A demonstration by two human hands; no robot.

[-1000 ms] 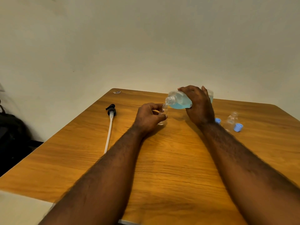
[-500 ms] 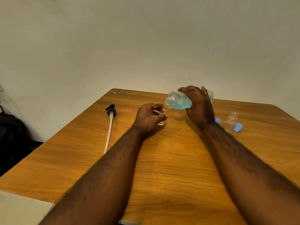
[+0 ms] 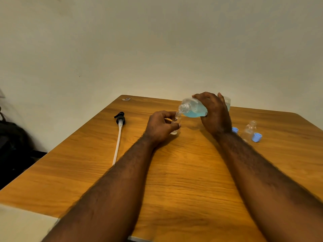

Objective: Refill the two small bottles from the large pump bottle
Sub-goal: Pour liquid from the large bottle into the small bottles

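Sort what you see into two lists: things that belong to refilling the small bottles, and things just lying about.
Job: large bottle, tilted in right hand; small bottle in left hand; second small bottle; blue cap; other blue cap; pump, lying on the table.

Lying about: black bag beside the table; scrap at its far corner.

Glossy grained wood bench (image 3: 183, 180), clear plastic large bottle (image 3: 194, 107), matt blue plastic caps (image 3: 257, 137) far right.

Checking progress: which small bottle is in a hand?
The small bottle gripped by the left hand, under the mouth of the large bottle; the other small bottle stands untouched.
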